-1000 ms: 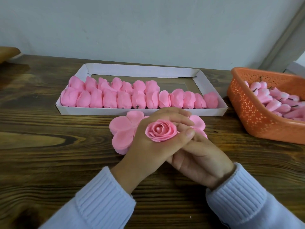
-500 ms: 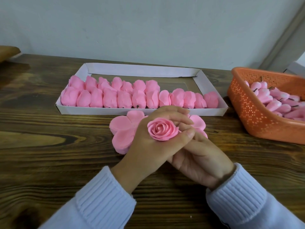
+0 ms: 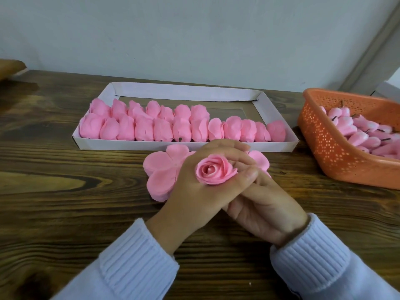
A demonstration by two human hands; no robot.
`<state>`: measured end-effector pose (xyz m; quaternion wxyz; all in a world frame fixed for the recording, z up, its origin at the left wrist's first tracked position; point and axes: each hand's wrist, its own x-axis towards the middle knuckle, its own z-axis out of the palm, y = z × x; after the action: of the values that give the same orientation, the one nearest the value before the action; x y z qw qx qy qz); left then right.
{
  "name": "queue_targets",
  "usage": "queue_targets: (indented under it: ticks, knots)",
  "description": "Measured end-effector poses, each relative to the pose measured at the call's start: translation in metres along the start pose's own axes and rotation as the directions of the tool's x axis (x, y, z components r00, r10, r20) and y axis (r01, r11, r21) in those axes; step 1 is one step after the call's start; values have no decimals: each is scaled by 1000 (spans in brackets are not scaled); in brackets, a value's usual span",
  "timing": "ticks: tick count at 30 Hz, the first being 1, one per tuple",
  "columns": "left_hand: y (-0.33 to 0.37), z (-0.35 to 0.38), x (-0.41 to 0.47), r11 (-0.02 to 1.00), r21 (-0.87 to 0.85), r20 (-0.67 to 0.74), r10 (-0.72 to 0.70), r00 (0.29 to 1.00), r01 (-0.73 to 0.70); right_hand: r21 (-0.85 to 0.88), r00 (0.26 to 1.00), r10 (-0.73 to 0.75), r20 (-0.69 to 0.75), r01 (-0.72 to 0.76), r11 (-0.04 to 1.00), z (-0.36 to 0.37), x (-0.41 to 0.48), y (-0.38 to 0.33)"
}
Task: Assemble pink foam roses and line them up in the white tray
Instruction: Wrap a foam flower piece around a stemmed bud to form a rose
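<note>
Rose [image 3: 214,171] petals opened wider; centre bud now recessed.

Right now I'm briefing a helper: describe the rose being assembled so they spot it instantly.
In front of the white tray, both hands meet above flat petal sheets. The rose sits in the left hand, alone showing its open spiral upward.
</note>
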<state>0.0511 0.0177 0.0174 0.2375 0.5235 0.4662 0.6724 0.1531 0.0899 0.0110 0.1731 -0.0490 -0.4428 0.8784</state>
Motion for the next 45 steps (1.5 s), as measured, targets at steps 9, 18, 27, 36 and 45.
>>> queue_targets:
  ticks: [9, 18, 27, 36, 45]
  knots:
    - [0, 0, 0, 1000, 23, 30, -23, 999, 22, -36, 991, 129, -37, -130, 991, 0, 3, 3]
    - [0, 1, 0, 997, 75, -6, -11, 1000, 12, 34, 999, 23, -36, -22, 999, -2, 0, -1]
    - [1, 1, 0, 995, 1, 26, -99, 995, 99, -81, 982, 147, -121, -157, 984, -1, 0, 2]
    - [0, 1, 0, 995, -26, -36, -102, 994, 101, 63, 996, 82, 33, -84, 994, -2, 1, -1]
    - [3, 1, -1, 998, 69, 18, -14, 1000, 12, -53, 998, 52, 19, -51, 997, -1, -2, -3]
